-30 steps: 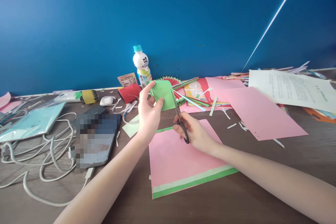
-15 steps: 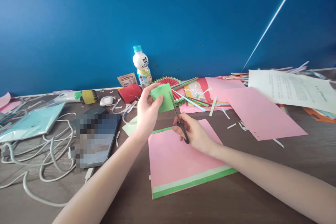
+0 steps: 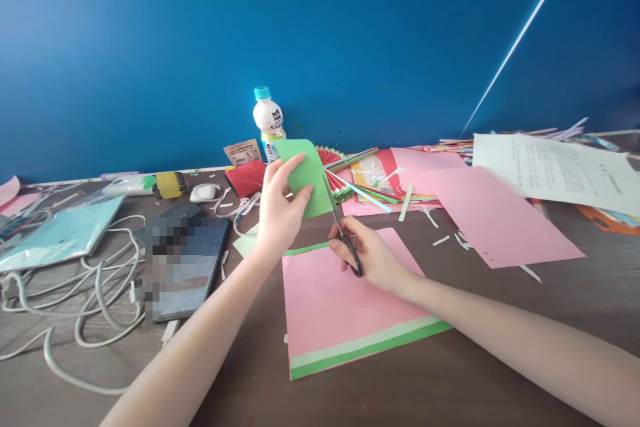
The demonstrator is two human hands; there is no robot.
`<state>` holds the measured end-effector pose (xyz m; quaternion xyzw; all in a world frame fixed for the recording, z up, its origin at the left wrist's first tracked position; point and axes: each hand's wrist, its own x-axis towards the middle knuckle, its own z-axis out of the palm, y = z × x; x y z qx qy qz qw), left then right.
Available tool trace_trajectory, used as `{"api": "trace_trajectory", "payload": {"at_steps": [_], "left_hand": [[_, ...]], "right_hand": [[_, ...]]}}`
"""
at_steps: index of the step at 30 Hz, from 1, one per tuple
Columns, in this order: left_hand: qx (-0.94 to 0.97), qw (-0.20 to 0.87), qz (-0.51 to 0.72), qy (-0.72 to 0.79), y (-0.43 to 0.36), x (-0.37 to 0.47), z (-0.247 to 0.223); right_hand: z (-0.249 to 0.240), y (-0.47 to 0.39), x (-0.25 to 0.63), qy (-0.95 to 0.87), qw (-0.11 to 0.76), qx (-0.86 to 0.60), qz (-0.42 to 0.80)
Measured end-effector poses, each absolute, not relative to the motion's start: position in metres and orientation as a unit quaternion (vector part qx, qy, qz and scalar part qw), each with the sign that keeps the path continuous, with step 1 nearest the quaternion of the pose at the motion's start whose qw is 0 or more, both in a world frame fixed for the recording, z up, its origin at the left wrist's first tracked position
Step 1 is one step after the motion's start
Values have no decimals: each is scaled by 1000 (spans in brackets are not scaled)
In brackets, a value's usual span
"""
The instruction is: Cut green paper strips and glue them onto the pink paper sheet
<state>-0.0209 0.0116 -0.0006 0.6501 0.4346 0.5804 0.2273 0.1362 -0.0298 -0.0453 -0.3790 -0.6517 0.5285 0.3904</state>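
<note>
My left hand (image 3: 280, 213) pinches a piece of green paper (image 3: 310, 177) between thumb and fingers, holding it up above the table. Its upper right corner looks rounded. Dark-handled scissors (image 3: 353, 252) are in my right hand (image 3: 373, 253), fingers through and around the handles. The blades point up and lie along the paper's right edge; I cannot tell whether they are cutting into it. Beneath my right hand lies a pink sheet (image 3: 330, 307) on top of light and dark green sheets that show along its near edge.
A phone (image 3: 200, 273) and tangled white cables (image 3: 100, 293) lie at left. Behind my left hand stand a drink bottle (image 3: 267, 113) and a red pouch-like item (image 3: 246, 178). Paper strips, a folded paper fan (image 3: 327, 155), another pink sheet (image 3: 500, 213) and a printed sheet (image 3: 550, 170) are at right.
The green paper has turned in my left hand and stands higher, showing more of its surface and a rounded corner. My right hand with the scissors has hardly moved.
</note>
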Motion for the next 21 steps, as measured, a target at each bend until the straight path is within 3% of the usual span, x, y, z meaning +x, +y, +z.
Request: {"api": "trace_trajectory", "payload": {"at_steps": [21], "left_hand": [[674, 228, 569, 412, 6, -16, -4]], "right_hand": [[-37, -31, 139, -647, 396, -363, 540]]}}
